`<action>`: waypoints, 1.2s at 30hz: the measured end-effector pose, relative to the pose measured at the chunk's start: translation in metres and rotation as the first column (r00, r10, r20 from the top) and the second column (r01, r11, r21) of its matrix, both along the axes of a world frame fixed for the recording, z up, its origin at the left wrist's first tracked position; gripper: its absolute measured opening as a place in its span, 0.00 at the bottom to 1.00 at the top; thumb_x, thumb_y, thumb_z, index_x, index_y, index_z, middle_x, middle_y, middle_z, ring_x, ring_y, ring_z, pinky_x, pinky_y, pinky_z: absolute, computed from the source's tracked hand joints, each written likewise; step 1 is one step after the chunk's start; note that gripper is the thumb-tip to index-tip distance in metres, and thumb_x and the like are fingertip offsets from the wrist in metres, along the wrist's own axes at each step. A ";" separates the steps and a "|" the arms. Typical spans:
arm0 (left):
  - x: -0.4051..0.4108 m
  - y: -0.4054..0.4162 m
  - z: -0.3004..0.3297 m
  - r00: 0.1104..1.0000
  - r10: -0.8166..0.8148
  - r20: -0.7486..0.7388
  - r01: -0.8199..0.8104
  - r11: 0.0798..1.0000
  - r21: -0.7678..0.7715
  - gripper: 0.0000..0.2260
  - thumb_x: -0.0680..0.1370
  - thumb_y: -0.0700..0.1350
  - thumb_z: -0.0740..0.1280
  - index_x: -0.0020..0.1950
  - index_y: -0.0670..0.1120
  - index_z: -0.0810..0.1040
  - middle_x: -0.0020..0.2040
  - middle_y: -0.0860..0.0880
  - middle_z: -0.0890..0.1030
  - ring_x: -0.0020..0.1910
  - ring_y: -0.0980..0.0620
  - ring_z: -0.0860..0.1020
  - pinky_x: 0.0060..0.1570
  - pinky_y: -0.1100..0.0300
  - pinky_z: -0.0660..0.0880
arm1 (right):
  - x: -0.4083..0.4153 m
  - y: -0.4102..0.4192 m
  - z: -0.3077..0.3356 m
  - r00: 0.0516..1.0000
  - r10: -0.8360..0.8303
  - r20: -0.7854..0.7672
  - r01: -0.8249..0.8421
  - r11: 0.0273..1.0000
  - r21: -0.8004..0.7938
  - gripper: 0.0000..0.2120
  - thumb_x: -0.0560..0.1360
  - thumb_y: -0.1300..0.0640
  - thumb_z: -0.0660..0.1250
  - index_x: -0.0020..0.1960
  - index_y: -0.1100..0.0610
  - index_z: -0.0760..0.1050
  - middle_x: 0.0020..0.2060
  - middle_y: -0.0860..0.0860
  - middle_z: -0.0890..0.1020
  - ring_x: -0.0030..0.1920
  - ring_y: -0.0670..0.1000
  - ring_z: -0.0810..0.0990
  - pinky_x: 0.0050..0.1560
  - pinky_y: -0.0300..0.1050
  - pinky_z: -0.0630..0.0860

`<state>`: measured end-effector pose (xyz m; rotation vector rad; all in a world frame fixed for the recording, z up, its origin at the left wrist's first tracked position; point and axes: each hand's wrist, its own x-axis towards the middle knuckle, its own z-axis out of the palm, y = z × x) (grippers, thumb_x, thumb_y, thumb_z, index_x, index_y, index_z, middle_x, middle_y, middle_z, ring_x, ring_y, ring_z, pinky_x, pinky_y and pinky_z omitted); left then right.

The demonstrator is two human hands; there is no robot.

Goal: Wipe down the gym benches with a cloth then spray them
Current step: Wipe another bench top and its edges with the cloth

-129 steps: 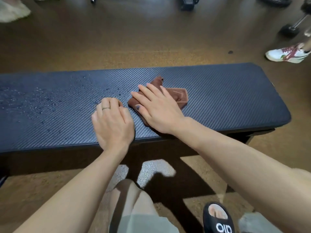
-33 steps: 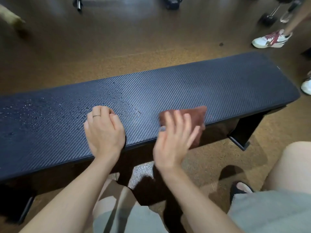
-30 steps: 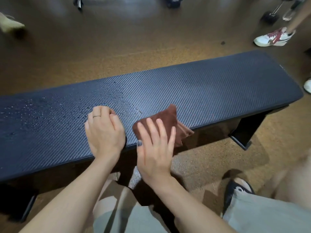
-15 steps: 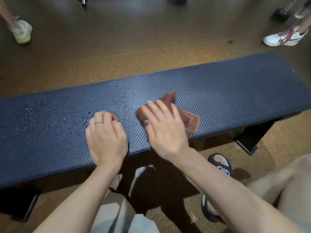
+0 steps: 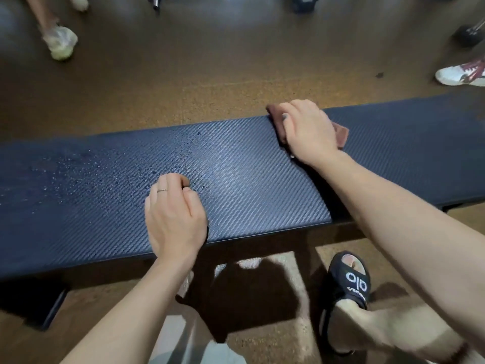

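A long dark blue textured bench pad (image 5: 249, 179) runs across the view. Water droplets (image 5: 78, 174) speckle its left part. My left hand (image 5: 174, 216) rests on the pad near its front edge with fingers curled under, holding nothing; it wears a ring. My right hand (image 5: 309, 132) lies on a brown cloth (image 5: 341, 132) at the pad's far edge, right of centre. Its fingers curl down over the cloth and the edge. Most of the cloth is hidden beneath the hand.
The brown gym floor surrounds the bench. Other people's shoes stand at the far left (image 5: 60, 42) and far right (image 5: 462, 73). A dumbbell (image 5: 469, 35) lies at the top right. My black sandal (image 5: 351, 282) is below the bench's front edge, and a bench foot (image 5: 52, 308) at the lower left.
My right hand has slid the cloth from the pad's near middle up to its far edge and rightwards, its fingers now curled over it. My left hand has stayed in place.
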<state>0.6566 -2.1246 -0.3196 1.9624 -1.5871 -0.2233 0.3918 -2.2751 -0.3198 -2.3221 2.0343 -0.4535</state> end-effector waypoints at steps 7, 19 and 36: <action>0.022 -0.005 0.014 0.982 -0.159 0.098 0.157 0.987 0.021 0.11 0.81 0.47 0.55 0.52 0.45 0.74 0.49 0.48 0.77 0.49 0.46 0.74 0.51 0.51 0.66 | 0.043 0.004 -0.014 0.981 -0.193 -0.002 0.193 0.981 0.002 0.22 0.82 0.49 0.48 0.70 0.52 0.71 0.68 0.51 0.75 0.71 0.57 0.69 0.73 0.65 0.61; 0.117 0.003 -0.001 0.976 0.070 0.206 -0.081 0.996 0.043 0.12 0.79 0.48 0.57 0.55 0.46 0.77 0.57 0.46 0.78 0.58 0.43 0.74 0.59 0.44 0.69 | 0.255 0.024 -0.006 0.948 0.317 -0.023 -0.318 0.948 -0.025 0.20 0.81 0.49 0.54 0.69 0.51 0.71 0.65 0.47 0.76 0.69 0.53 0.70 0.71 0.59 0.64; 0.118 0.005 -0.007 0.983 0.092 0.161 -0.092 0.996 -0.013 0.11 0.77 0.44 0.59 0.55 0.46 0.77 0.57 0.49 0.78 0.59 0.46 0.74 0.62 0.50 0.67 | 0.258 -0.025 0.008 0.979 0.192 -0.066 -0.182 0.975 0.127 0.16 0.81 0.52 0.51 0.57 0.50 0.78 0.56 0.51 0.83 0.60 0.55 0.79 0.67 0.61 0.65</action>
